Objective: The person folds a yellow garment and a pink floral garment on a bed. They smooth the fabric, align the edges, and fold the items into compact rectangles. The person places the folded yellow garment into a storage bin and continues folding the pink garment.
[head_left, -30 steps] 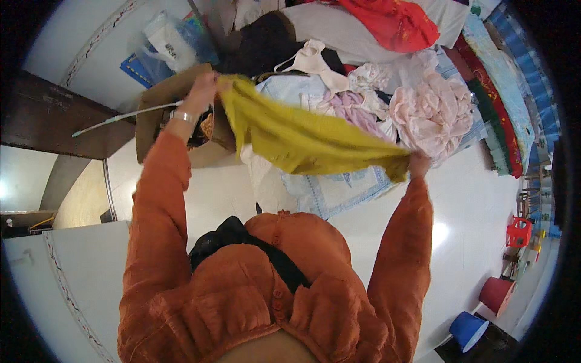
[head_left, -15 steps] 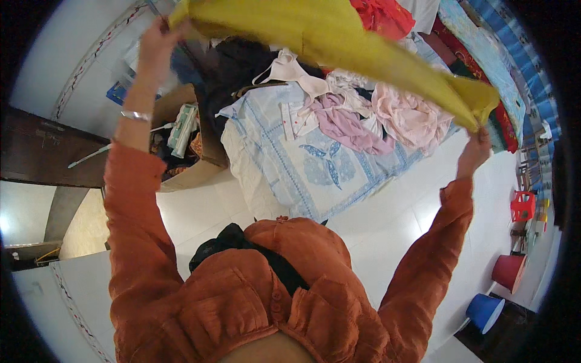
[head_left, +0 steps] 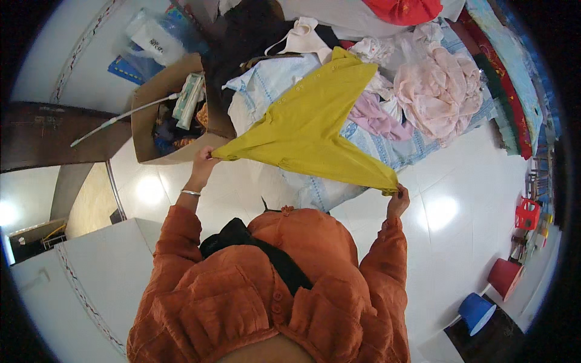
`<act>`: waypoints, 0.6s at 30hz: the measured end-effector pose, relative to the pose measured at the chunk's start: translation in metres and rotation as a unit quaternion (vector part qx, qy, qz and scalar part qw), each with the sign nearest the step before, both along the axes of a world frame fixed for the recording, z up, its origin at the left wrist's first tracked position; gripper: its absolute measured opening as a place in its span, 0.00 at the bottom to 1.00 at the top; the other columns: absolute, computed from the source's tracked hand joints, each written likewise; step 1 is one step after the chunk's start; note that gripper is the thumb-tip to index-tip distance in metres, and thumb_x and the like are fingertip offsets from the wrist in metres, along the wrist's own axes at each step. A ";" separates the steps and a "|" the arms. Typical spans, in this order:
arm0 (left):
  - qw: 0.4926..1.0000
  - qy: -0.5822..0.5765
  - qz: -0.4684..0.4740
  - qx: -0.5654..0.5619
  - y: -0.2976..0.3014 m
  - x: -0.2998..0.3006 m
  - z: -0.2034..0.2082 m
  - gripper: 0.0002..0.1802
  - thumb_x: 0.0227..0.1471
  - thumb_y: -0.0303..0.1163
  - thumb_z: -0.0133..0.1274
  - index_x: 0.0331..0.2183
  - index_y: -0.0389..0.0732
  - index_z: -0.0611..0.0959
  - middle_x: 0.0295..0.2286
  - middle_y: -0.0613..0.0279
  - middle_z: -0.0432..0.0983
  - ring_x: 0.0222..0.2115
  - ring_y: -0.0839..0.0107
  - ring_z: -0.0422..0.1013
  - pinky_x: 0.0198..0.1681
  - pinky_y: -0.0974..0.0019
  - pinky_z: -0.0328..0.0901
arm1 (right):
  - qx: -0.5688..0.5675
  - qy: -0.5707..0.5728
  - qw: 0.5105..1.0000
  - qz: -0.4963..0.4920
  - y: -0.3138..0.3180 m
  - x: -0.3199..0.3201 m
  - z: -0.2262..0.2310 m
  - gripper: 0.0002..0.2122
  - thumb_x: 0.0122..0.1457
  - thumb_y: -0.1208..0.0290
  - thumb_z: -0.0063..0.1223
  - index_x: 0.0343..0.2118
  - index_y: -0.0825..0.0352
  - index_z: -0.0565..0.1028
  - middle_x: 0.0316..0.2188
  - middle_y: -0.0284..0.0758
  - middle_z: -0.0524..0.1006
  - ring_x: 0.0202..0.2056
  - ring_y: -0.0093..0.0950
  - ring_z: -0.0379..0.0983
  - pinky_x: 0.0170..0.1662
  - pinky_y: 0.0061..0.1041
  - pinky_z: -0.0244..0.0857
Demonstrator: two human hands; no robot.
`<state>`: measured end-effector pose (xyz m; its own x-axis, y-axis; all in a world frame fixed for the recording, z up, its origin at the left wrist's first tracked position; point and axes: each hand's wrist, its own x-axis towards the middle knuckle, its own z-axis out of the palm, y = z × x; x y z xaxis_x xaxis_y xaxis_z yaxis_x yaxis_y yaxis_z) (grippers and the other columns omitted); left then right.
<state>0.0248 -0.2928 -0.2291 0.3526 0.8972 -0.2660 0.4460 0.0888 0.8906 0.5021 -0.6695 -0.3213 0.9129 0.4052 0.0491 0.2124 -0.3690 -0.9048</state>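
- Pinching lower left corner of mustard-yellow garment (head_left: pixel 308 121) in left grip (head_left: pixel 204 160), left of center in the frame.
- Pinching lower right corner of same garment in right grip (head_left: pixel 397 199), right of center; clenched fingers on both corners.
- Stretched between both grips at mid-frame, lower edge nearly taut, narrow end reaching toward top center. Row of small pale spots along upper left edge, too small to identify.
- Covering part of blue-and-white patterned sheet (head_left: pixel 327 192) in view; cannot tell where touching. Sheet spread on pale tiled floor (head_left: pixel 448 254).
- Wearing orange-brown sleeves (head_left: pixel 175 233), plus silvery bangle (head_left: pixel 190 192) on left wrist.
- Just beyond left grip, left of center: cardboard box (head_left: pixel 220 115), flaps up, holding green-and-white long pack (head_left: pixel 189 100) and mixed cloth. Sticking out toward the left: thin white rod (head_left: pixel 121 118).
- Right of garment, upper right of center: crumpled pale pink cloth (head_left: pixel 439 97), with lilac cloth (head_left: pixel 378 118) just beside, both on sheet.
- Top center: white bra (head_left: pixel 302 37), next to black cloth (head_left: pixel 251 33); red cloth (head_left: pixel 405 9) farther up, cut by frame edge.
- Upper left: clear plastic bag (head_left: pixel 157 42) with white item inside.
- Right edge: red stool (head_left: pixel 528 213). Lower right: red bucket (head_left: pixel 504 278) above blue bucket (head_left: pixel 476 313), well apart from right grip.
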 end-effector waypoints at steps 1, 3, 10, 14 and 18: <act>1.000 0.015 0.007 -0.001 -0.004 -0.006 0.004 0.09 0.38 0.19 0.56 0.25 0.39 0.73 0.24 0.69 0.69 0.28 0.79 0.65 0.35 0.76 0.61 | -0.004 0.015 1.000 0.002 -0.006 -0.001 -0.003 0.06 0.52 0.85 0.44 0.32 0.71 0.71 0.32 0.36 0.74 0.32 0.24 0.70 0.36 0.21 0.66; 0.998 0.056 -0.014 0.019 -0.008 -0.011 0.019 0.09 0.38 0.20 0.56 0.25 0.39 0.72 0.24 0.68 0.69 0.28 0.79 0.65 0.35 0.75 0.61 | 0.013 0.039 0.999 0.017 -0.008 -0.002 -0.005 0.08 0.51 0.87 0.43 0.33 0.72 0.71 0.32 0.37 0.74 0.32 0.24 0.70 0.36 0.21 0.66; 0.998 0.028 -0.029 0.039 -0.028 -0.022 0.019 0.09 0.38 0.20 0.55 0.24 0.38 0.72 0.23 0.69 0.69 0.27 0.78 0.65 0.35 0.74 0.62 | -0.086 0.008 0.992 0.087 -0.013 0.007 -0.028 0.07 0.48 0.84 0.45 0.30 0.69 0.72 0.30 0.38 0.75 0.31 0.29 0.72 0.35 0.25 0.66; 0.996 0.061 -0.053 0.046 -0.028 -0.025 0.012 0.09 0.39 0.20 0.55 0.24 0.37 0.71 0.23 0.68 0.69 0.27 0.77 0.66 0.34 0.74 0.62 | -0.236 -0.052 0.962 0.124 -0.015 0.014 -0.036 0.10 0.43 0.79 0.49 0.31 0.70 0.75 0.24 0.40 0.76 0.28 0.27 0.72 0.35 0.24 0.65; 0.996 0.058 -0.058 0.030 -0.026 -0.025 0.009 0.09 0.39 0.21 0.55 0.26 0.36 0.72 0.23 0.66 0.70 0.27 0.77 0.66 0.34 0.73 0.63 | -0.178 0.024 0.978 0.110 -0.013 0.014 -0.037 0.07 0.47 0.77 0.49 0.29 0.72 0.76 0.30 0.41 0.76 0.31 0.33 0.72 0.36 0.27 0.66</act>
<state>-0.0005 -0.3187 -0.2202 0.4252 0.8672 -0.2591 0.5505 -0.0206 0.8346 0.5162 -0.6823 -0.3585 0.7996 0.5755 -0.1718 0.2818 -0.6121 -0.7388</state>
